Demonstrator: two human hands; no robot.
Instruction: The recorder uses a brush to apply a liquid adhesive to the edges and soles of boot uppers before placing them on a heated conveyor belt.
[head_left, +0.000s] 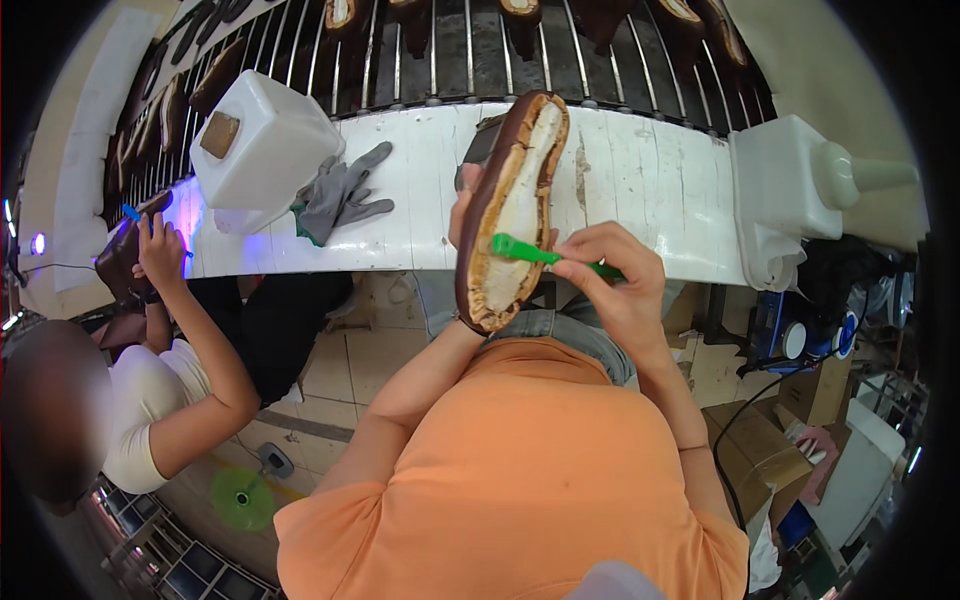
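A dark brown shoe upper [514, 215], its pale underside turned toward me, is tilted upright over the near edge of the bench. My left hand [464, 207] grips it from behind, and most of those fingers are hidden by the shoe. In my right hand [620, 275] is a green-handled brush [525, 251], pinched between thumb and fingers. The brush head touches the underside near its lower left border. Tan edging runs around a whitish middle strip. Behind the shoe, a dark object [484, 140] lies partly covered on the bench.
Grey gloves [343, 194] lie beside a white plastic container [262, 140] on the white bench [640, 190]. Another white container [785, 185] stands at the right end. Beyond runs a roller conveyor [450, 55] carrying several shoes. At left, a co-worker's hand [160, 250] works on another shoe. Cardboard boxes [755, 450] sit lower right.
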